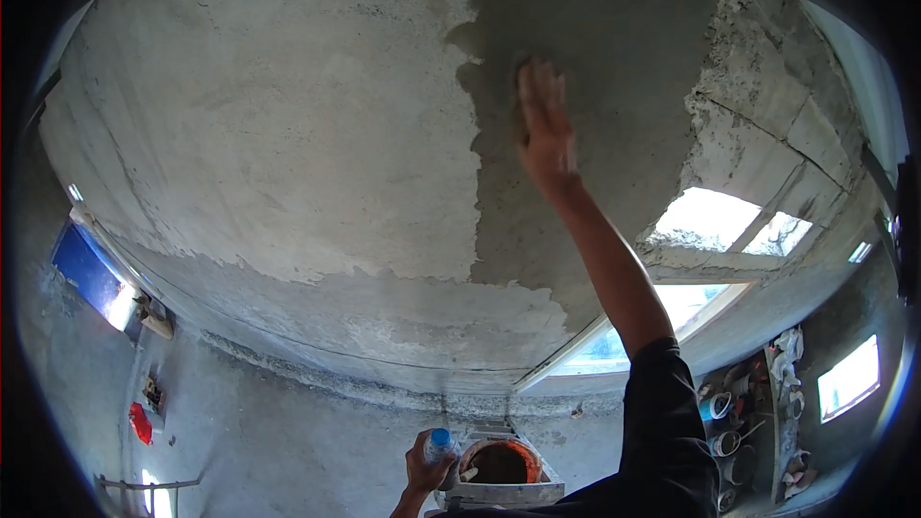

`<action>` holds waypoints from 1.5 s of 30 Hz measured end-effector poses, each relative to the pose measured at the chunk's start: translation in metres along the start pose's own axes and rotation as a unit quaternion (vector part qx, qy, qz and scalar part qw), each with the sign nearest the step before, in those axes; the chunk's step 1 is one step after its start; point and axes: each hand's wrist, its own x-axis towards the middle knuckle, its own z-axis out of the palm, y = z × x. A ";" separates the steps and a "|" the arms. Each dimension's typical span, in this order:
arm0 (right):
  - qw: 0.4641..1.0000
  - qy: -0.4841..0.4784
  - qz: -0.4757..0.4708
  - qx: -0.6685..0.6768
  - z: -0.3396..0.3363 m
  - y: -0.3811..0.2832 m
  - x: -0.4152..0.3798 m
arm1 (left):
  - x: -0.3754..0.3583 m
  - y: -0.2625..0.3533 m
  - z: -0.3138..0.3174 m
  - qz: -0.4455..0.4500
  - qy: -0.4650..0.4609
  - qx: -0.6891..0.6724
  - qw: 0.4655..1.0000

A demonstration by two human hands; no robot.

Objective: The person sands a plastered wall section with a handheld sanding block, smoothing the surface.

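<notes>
My right hand [548, 129] is raised at arm's length against a dark, damp patch of plaster [624, 67] on the wall. Its fingers look extended and slightly blurred, with the palm towards the surface. Along their left edge shows a dark pad-like thing [521, 115], mostly hidden under the hand. Low in the view, my left hand [422, 468] is wrapped round a clear plastic bottle [440, 447] with a blue cap. Just right of the bottle, an orange-rimmed bucket [531, 461] with dark contents sits on a ladder-like stand [508, 494].
Lighter, drier plaster [307, 125] with a ragged edge borders the damp patch on the left. Rough blocks [767, 134] and window openings [705, 219] lie to the right. Several buckets [726, 443] stand lower right. A red item [141, 424] lies on the floor at left.
</notes>
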 end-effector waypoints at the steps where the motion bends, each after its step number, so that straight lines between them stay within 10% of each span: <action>1: 0.999 0.034 0.032 -0.022 0.000 0.006 0.010 | 0.000 0.006 -0.001 0.018 0.002 0.020 1.000; 10: 0.992 -0.109 -0.056 0.005 0.052 -0.004 -0.071 | 0.000 0.032 0.001 0.060 -0.003 0.042 0.997; 20: 0.977 -0.041 -0.129 -0.165 -0.001 0.070 -0.023 | -0.009 0.003 -0.010 0.013 -0.021 0.060 0.998; 28: 0.972 0.068 0.213 -0.076 -0.011 0.035 -0.079 | -0.031 -0.009 -0.028 -0.055 0.040 -0.010 0.998; 31: 0.963 0.125 0.234 -0.038 -0.003 0.018 -0.036 | -0.023 -0.008 -0.033 0.062 0.068 0.056 0.994; 41: 1.000 -0.001 -0.005 -0.019 0.026 -0.001 -0.048 | -0.001 0.007 -0.024 0.056 0.015 0.039 0.998; 45: 0.994 0.055 0.073 -0.068 0.003 0.035 -0.031 | -0.006 0.011 -0.017 0.037 -0.002 0.046 0.998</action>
